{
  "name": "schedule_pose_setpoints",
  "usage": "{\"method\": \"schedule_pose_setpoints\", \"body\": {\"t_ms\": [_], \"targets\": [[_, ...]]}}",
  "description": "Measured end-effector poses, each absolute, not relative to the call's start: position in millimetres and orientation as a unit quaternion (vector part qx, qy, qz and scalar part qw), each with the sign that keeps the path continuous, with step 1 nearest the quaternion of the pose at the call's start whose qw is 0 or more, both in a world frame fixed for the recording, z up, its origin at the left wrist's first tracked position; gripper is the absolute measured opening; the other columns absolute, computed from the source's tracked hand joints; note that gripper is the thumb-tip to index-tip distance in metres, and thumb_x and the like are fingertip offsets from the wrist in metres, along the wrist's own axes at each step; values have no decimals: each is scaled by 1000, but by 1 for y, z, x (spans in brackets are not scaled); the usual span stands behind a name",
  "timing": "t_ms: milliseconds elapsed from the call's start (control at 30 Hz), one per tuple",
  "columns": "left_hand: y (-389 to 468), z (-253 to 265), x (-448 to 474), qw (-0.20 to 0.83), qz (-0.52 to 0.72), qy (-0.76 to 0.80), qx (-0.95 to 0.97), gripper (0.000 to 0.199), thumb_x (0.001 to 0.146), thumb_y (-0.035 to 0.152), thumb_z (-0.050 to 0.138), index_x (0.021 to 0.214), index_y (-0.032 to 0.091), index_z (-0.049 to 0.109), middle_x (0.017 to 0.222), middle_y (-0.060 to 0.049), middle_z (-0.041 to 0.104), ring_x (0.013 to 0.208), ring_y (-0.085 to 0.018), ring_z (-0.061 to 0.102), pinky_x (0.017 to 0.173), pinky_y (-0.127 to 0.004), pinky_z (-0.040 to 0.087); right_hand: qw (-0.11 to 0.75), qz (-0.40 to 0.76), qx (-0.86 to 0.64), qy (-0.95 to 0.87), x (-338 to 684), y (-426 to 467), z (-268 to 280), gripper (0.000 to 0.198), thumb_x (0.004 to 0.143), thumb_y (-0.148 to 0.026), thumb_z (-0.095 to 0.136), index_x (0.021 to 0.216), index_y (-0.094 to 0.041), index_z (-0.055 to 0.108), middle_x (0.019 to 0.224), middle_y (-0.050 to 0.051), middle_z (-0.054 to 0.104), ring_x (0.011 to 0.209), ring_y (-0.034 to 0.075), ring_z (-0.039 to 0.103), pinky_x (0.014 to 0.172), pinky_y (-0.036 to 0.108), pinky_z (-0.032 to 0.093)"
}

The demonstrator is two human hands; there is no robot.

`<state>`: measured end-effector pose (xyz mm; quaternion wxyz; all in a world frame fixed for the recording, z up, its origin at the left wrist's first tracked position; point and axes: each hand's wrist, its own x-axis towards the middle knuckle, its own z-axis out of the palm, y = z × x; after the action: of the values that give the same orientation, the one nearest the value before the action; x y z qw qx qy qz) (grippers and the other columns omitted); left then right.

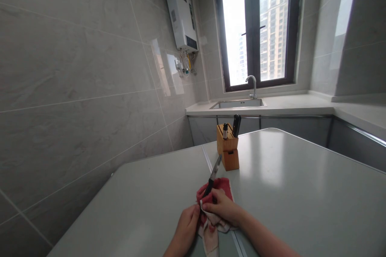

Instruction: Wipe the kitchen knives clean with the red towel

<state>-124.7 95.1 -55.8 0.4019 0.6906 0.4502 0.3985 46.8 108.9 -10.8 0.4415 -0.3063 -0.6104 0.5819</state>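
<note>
Knife handle (208, 188) partly within cloth (224, 185)

Single head-worn camera, facing forward and down: hands (223, 207) near, table (289, 184) beyond, window (253, 54) far.

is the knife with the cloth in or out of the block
Out: the knife shows its bare blade outside the wooden block, handle against the cloth.

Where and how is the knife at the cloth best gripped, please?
I'd probably grip the knife by its black handle, from the person's side, since the blade points away toward the wooden block and the handle slants toward the person.
</note>
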Motion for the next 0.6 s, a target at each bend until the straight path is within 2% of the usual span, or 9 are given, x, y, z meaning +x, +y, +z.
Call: {"method": "schedule_pose_setpoints", "body": {"t_ms": [600], "targets": [[94,-51,-124,406,392,450,692,55,83,60,31,65,13,53,59,-1,50,58,-13,42,54,-22,33,438,592,-289,-611,42,112,-24,38,60,-20,71,97,-21,61,97,3,64,94,22,57,81,31,46]]}}
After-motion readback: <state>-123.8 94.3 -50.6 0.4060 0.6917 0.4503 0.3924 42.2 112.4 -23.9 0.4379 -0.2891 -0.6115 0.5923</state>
